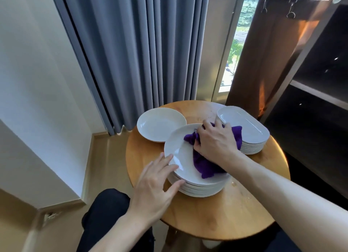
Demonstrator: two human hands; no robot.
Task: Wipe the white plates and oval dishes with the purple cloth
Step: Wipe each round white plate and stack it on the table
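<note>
A stack of round white plates (180, 157) sits in the middle of the round wooden table (235, 214). The purple cloth (204, 165) lies bunched on the top plate, and my right hand (216, 141) presses down on it, fingers closed around the fabric. My left hand (156, 187) rests with spread fingers against the stack's near left rim, touching the top plate's edge. A single round white plate (160, 125) lies at the back left. A stack of white oval dishes (246, 129) stands at the back right, just beyond my right hand.
Grey curtains (141, 54) hang behind the table, with a strip of window (237, 44) to their right. A dark shelf unit (310, 101) stands close on the right. My dark-clad knee (107, 210) is below the table's left edge.
</note>
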